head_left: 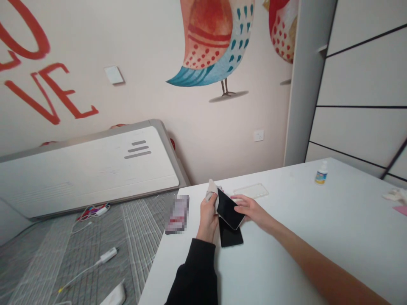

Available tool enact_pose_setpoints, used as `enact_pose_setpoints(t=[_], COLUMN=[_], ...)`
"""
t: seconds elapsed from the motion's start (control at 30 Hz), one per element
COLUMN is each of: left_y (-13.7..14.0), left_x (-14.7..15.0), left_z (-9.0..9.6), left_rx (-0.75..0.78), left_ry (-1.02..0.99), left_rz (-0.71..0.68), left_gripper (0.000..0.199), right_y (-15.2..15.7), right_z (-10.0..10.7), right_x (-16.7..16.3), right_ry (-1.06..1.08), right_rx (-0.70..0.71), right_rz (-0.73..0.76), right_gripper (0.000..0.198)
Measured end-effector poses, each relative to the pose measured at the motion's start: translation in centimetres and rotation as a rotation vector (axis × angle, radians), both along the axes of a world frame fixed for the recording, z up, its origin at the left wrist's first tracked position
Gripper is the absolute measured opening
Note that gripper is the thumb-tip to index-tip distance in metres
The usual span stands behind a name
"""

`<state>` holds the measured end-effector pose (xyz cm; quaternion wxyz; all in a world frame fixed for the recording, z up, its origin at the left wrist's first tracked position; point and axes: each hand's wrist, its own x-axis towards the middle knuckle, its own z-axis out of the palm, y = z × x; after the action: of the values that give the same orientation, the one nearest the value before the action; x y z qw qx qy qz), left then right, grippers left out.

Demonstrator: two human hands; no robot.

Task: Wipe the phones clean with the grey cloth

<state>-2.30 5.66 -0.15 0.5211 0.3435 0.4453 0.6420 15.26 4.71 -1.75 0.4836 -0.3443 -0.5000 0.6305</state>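
Above the white table, a smartphone point(228, 208) with a black screen is tilted between my two hands. My left hand point(207, 215) is closed at the phone's left end, with a pale cloth point(212, 186) gripped there and its tip standing up. My right hand point(249, 208) has its fingers on the phone's right edge, thumb side over the screen. Underneath lies a flat black rectangular item point(231, 237), partly covered by the phone. Behind my hands rests a clear phone case point(252, 190).
A blurred-out flat item point(178, 215) lies near the left edge of the white table point(286, 254). Farther right stands a small white bottle point(321, 173) with a blue and yellow label. A bed with a white adapter and cable point(108, 254) adjoins on the left.
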Motion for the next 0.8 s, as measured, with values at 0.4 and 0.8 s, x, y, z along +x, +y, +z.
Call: enact_pose_setpoints(t=[0.4, 0.8], left_y=[-0.9, -1.2], left_x=[1.1, 0.8], left_z=[0.4, 1.2], left_rx=[0.112, 0.137], left_ry=[0.274, 0.597], left_rz=[-0.023, -0.188], left_gripper=[0.028, 0.024], right_y=[-0.1, 0.5], right_z=[0.3, 0.8], right_x=[-0.6, 0.6], right_ry=[-0.035, 0.052], right_rx=[0.175, 0.069], right_rz=[-0.069, -0.258], right_gripper=[0.053, 0.063])
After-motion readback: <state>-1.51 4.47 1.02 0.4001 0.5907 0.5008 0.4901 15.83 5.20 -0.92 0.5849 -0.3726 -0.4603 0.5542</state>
